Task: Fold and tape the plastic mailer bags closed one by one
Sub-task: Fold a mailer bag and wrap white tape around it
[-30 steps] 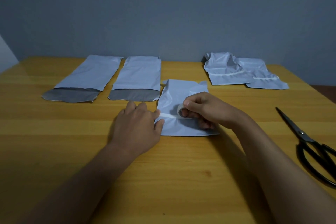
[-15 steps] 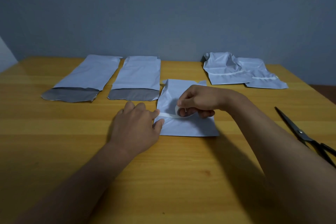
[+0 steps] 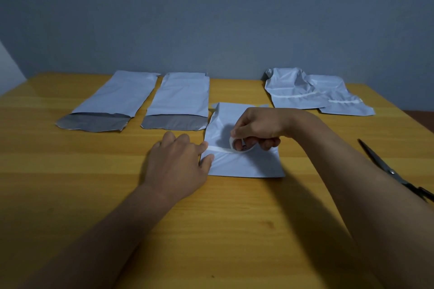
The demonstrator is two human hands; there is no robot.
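5 mailer bags (image 3: 244, 162); right hand (image 3: 258, 128) grips 1 tape roll (image 3: 240, 144); left hand (image 3: 178, 164) presses flat.

Scissors (image 3: 397, 175) handles beyond right edge

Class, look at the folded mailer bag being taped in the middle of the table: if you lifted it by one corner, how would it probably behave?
The folded mailer bag would probably droop, since its thin plastic is creased and puckered near the tape strip. It looks light, lying flat with no bulge. Its smooth, slightly shiny surface may slide, which could be why the left hand presses its edge.
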